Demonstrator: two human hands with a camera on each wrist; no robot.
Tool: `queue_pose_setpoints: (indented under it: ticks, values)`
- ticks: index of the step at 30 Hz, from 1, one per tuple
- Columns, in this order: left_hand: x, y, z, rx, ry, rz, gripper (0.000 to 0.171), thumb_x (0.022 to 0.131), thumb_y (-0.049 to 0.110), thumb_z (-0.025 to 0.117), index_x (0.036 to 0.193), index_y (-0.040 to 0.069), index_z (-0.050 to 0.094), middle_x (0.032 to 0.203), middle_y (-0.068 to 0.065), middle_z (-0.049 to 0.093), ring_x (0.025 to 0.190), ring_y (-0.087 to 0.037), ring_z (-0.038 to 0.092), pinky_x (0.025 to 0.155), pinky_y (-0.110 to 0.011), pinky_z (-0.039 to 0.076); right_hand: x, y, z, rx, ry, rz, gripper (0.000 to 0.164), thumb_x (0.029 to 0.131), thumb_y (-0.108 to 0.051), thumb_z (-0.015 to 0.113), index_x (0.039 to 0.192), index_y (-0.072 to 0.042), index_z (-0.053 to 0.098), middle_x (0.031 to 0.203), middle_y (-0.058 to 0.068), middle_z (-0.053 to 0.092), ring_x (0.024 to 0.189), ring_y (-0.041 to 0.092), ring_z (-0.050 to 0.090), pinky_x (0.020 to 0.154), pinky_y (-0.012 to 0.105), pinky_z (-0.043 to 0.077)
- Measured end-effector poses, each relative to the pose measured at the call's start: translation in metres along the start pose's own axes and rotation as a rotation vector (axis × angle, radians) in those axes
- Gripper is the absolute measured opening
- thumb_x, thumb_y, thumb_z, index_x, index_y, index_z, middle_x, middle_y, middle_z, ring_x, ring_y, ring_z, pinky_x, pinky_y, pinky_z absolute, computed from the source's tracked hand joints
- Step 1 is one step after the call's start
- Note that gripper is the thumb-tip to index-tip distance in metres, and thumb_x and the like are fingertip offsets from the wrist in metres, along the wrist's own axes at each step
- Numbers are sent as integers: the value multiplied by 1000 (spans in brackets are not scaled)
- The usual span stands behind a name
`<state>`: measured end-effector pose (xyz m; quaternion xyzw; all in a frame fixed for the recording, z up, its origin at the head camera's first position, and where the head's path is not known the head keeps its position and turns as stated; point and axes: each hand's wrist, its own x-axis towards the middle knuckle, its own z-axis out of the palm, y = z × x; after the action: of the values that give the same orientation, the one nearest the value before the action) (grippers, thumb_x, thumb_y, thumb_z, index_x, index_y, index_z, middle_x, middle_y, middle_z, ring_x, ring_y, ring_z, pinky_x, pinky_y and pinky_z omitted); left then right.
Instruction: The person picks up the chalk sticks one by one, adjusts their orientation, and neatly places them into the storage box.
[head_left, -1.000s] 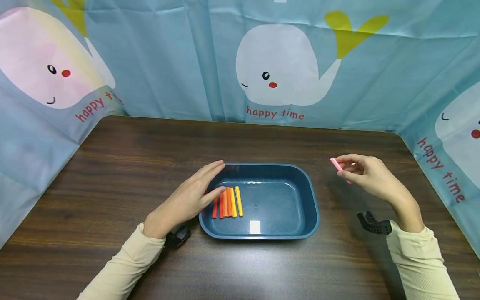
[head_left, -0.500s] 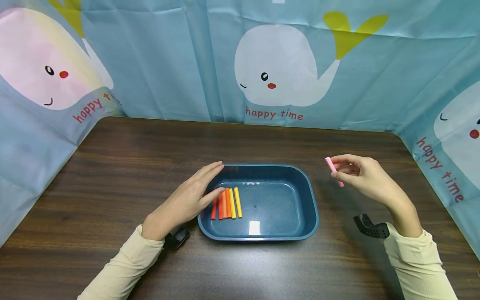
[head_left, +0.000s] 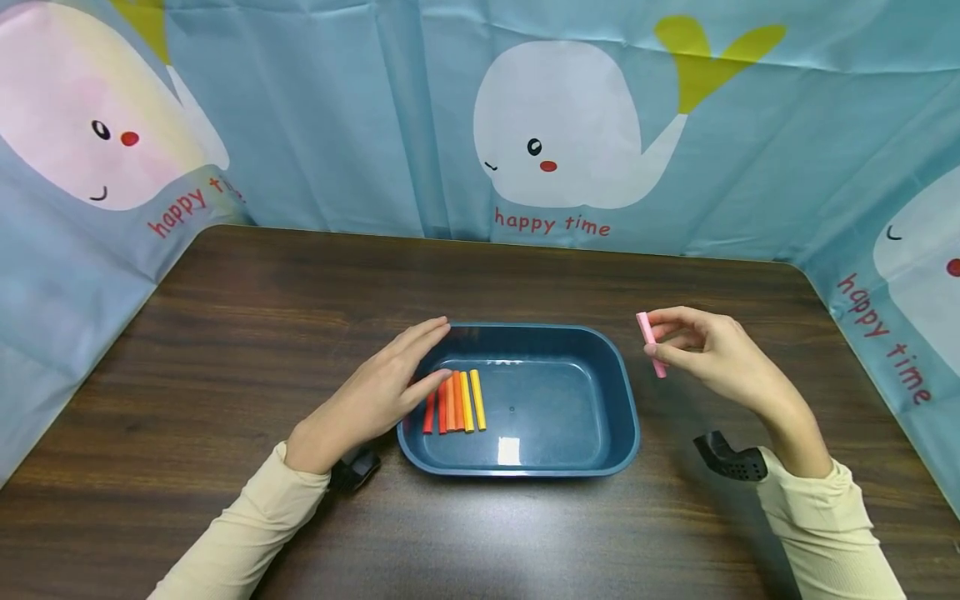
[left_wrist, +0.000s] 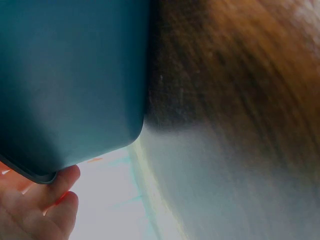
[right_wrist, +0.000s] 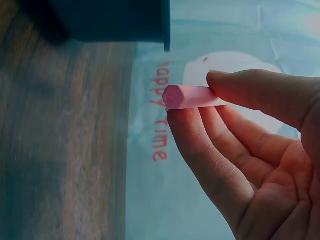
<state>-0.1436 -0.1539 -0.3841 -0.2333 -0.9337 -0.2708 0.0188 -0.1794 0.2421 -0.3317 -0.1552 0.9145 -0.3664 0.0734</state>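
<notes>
My right hand [head_left: 712, 354] pinches a pink crayon [head_left: 651, 344] between thumb and fingertips, in the air to the right of a blue plastic basin [head_left: 558, 477]. In the right wrist view the crayon [right_wrist: 192, 97] shows a blunt faceted end, its thumb on one side and fingers on the other. My left hand [head_left: 375, 396] rests at the basin's left rim with straight fingers, the thumb reaching over the inside. Under that thumb several red, orange and yellow crayons [head_left: 455, 404] lie side by side in the basin's left part. Their upper ends are partly hidden. Fingertips [left_wrist: 67, 175] touch the rim in the left wrist view.
The basin stands on a dark wood-grain table [head_left: 300, 283]. A light blue cloth [head_left: 330, 125] printed with whales hangs behind the table and along both sides. Black wrist mounts [head_left: 731, 457] sit at both cuffs.
My right hand has moved left toward the basin with the pink crayon, which now stands more upright in the head view. The left hand and the crayons in the basin have stayed put.
</notes>
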Motion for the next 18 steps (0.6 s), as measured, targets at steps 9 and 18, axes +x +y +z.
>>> queue_pose_setpoints:
  ticks: [9,18]
  values:
    - [-1,1,-1,1,-2,10,65,98,29,64,151,4,39,159,-12,36,143,-30,40,114,-50,40,-2,-7,4,42,-4,-13,37,93,-13,69,128,-6,60,93,10,73,71,10,70,66,20,45]
    - [-1,1,-1,1,-1,9,65,98,29,64,152,4,38,159,-12,35,144,-30,40,113,-50,40,-1,-18,14,141,-66,-28,38,93,-10,68,130,-5,58,93,12,75,80,11,73,70,21,49]
